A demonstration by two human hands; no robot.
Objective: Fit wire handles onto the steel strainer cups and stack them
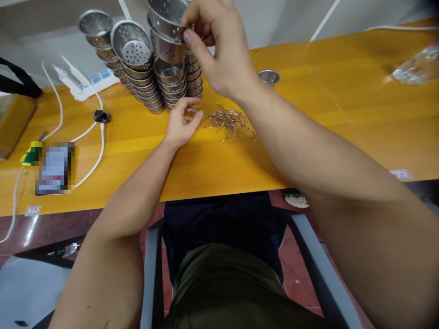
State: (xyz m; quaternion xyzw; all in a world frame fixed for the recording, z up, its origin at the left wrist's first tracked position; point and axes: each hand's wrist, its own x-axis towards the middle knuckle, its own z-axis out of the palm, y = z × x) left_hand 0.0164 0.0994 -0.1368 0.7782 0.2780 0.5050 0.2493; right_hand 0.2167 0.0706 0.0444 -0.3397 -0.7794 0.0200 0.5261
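Observation:
Perforated metal cups stand nested in several tall stacks at the back of the table. My right hand (pixel 219 45) is closed, thumb and fingers pinching the edge of a perforated metal cup (pixel 168 20). That cup sits nested with another, over the open top of a shorter stack (pixel 170 82). Low in front of this stack is my left hand (pixel 183 121), its fingers loosely curled and apart with nothing in them. Whether it touches the stack's base I cannot tell. To its right lies a loose pile of thin curved metal wires (pixel 229 121).
Two leaning stacks (pixel 133 50) rise at the left. A single small metal cup (pixel 269 76) stands behind my right forearm. Crumpled clear plastic (pixel 416 66) lies far right. At left are a phone (pixel 53 169), a white cable (pixel 103 151) and a power strip (pixel 96 84).

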